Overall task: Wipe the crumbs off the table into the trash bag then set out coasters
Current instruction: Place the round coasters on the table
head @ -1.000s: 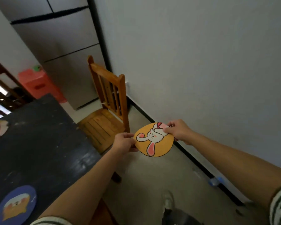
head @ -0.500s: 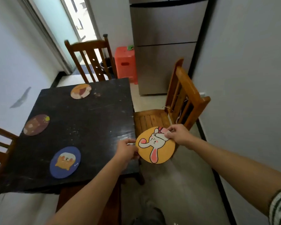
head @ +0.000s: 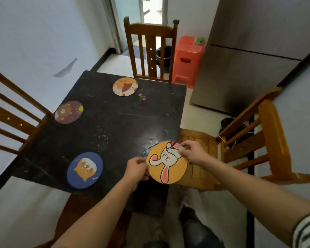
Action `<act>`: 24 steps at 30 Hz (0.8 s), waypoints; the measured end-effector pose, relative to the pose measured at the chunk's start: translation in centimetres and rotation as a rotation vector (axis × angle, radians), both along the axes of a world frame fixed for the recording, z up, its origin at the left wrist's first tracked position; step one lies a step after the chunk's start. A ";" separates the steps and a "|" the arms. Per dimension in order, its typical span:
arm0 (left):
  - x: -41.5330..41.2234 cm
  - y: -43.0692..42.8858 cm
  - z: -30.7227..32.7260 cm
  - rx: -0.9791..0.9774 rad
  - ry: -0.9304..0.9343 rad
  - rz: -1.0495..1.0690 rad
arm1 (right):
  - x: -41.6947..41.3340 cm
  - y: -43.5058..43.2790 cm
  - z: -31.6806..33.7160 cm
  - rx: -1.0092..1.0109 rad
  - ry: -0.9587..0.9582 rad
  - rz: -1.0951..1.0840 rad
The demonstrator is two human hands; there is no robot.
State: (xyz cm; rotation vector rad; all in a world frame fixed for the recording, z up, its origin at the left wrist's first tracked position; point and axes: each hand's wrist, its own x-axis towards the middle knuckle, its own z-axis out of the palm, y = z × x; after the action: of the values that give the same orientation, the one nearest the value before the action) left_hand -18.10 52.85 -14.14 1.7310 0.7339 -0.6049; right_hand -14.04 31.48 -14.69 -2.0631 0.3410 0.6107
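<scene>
— Two hands on the yellow rabbit coaster (head: 168, 163)?
— Yes. The left hand (head: 136, 169) pinches its left edge and the right hand (head: 193, 154) pinches its top, at the black table's (head: 118, 122) near right corner.
— And the others?
— Three lie flat on the table: the blue cat coaster (head: 85, 170) nearest, the brown coaster (head: 69, 112) by the left edge, the orange coaster (head: 125, 86) farthest.

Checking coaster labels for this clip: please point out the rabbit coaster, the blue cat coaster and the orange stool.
rabbit coaster (head: 166, 159): head view, on the rabbit's face.
blue cat coaster (head: 85, 170): head view, on the cat drawing.
orange stool (head: 188, 49): head view, on its front side.
</scene>
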 end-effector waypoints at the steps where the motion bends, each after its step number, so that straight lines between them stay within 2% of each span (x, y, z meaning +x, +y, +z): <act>1: 0.8 0.0 -0.4 0.019 0.002 0.019 | 1.4 0.3 -0.7 0.000 -0.002 0.026; 9: 7.9 0.3 -6.2 0.192 0.067 0.127 | 13.1 2.3 -7.1 -0.054 -0.017 0.245; 11: 9.3 0.4 -8.3 0.364 0.071 0.072 | 15.5 2.6 -8.6 -0.120 -0.049 0.319; 14: 9.5 -0.2 -11.3 0.762 0.041 -0.098 | 18.3 2.8 -10.7 -0.252 -0.100 0.413; 16: 8.6 -1.1 -13.2 0.897 0.035 -0.215 | 19.5 2.7 -11.4 -0.331 -0.141 0.454; 21: 7.3 -2.9 -17.0 1.003 0.035 -0.233 | 21.2 2.2 -13.1 -0.481 -0.289 0.526; 24: 6.9 -2.8 -17.9 1.028 0.017 -0.213 | 21.1 1.5 -13.9 -0.467 -0.351 0.551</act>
State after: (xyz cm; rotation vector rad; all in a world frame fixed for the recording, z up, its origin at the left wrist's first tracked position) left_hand -11.21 50.03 -32.05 2.7749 0.9634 -0.3899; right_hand 7.07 33.00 -28.56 -2.6875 -0.3362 0.4993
